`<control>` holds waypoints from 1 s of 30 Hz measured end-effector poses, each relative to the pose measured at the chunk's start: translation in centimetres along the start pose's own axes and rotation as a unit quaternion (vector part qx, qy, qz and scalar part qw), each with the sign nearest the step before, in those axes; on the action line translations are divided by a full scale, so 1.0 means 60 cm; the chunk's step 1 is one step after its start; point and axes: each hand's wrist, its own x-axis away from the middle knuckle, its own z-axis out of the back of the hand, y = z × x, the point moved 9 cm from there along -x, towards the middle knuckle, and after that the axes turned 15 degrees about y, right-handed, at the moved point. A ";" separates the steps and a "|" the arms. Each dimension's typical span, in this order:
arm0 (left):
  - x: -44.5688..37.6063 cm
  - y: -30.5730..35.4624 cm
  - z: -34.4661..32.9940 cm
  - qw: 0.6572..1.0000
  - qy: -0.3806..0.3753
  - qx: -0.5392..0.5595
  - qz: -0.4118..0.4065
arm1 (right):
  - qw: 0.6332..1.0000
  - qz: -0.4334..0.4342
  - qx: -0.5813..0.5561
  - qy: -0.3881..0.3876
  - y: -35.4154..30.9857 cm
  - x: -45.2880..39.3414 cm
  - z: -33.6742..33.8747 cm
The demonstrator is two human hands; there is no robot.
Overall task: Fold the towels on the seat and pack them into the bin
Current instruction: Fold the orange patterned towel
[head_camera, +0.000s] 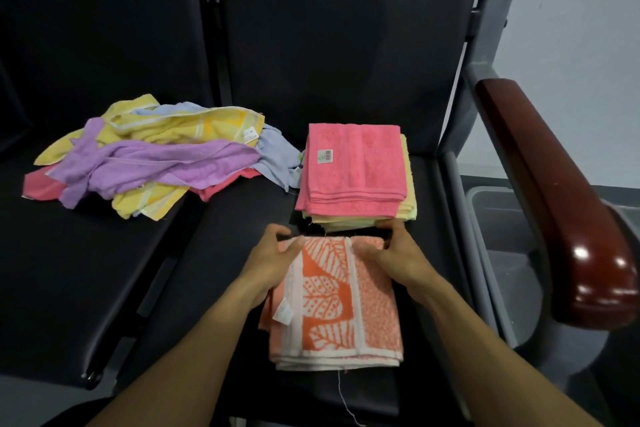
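While orange leaf-print towel is being pinched at far corners by left hand and right hand, edges are being squared; fold should be pressed flat before being lifted onto pink-topped stack just beyond fingertips; bin is lying right of right hand.

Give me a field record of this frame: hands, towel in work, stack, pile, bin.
left hand: grips far left corner of the orange leaf-patterned folded towel
right hand: grips its far right corner
folded stack: pink terry towel on top, pale yellow ones under, just beyond the orange towel
unfolded pile: yellow, purple, blue, pink towels, on the left seat
grey plastic bin: on the floor, right of the wooden armrest; contents not visible
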 end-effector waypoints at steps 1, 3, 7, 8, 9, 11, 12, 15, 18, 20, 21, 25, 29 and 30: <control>0.007 -0.003 -0.006 0.999 -0.028 0.007 0.016 | 0.999 -0.017 0.004 -0.042 0.003 0.006 -0.009; 0.021 0.007 -0.017 0.996 -0.086 -0.013 -0.002 | 0.995 0.000 0.061 -0.077 0.006 0.015 -0.014; 0.044 0.035 -0.024 0.989 -0.092 -0.071 -0.088 | 0.992 0.102 0.078 0.014 -0.022 0.029 0.011; 0.049 0.042 -0.019 0.989 -0.073 -0.074 -0.108 | 0.989 0.124 0.058 0.046 -0.031 0.036 0.020; 0.055 0.053 -0.013 0.988 -0.051 -0.070 -0.127 | 0.985 0.146 0.040 0.080 -0.038 0.042 0.030; 0.064 0.076 0.004 0.987 -0.001 -0.029 -0.157 | 0.974 0.179 0.002 0.139 -0.050 0.053 0.051; 0.066 0.087 0.016 0.986 0.022 0.002 -0.165 | 0.969 0.185 -0.023 0.159 -0.058 0.058 0.061; 0.066 0.106 0.032 0.984 0.010 0.082 -0.156 | 0.969 0.158 -0.098 0.164 -0.071 0.063 0.074; 0.064 0.130 0.025 0.980 -0.057 0.089 -0.168 | 0.975 0.148 -0.119 0.115 -0.091 0.058 0.064; 0.055 0.155 0.019 0.977 -0.073 0.044 -0.198 | 0.975 0.178 -0.095 0.097 -0.117 0.048 0.060; 0.045 0.170 0.017 0.974 -0.068 0.031 -0.214 | 0.973 0.194 -0.082 0.096 -0.133 0.040 0.062; -0.011 0.246 0.033 0.969 -0.013 0.115 -0.219 | 0.959 0.240 -0.064 0.140 -0.214 -0.016 0.095; -0.081 0.289 0.011 0.971 -0.003 0.074 -0.227 | 0.951 0.257 -0.012 0.168 -0.261 -0.110 0.106; -0.093 0.283 -0.010 0.970 -0.030 -0.014 -0.243 | 0.958 0.239 0.038 0.155 -0.250 -0.132 0.096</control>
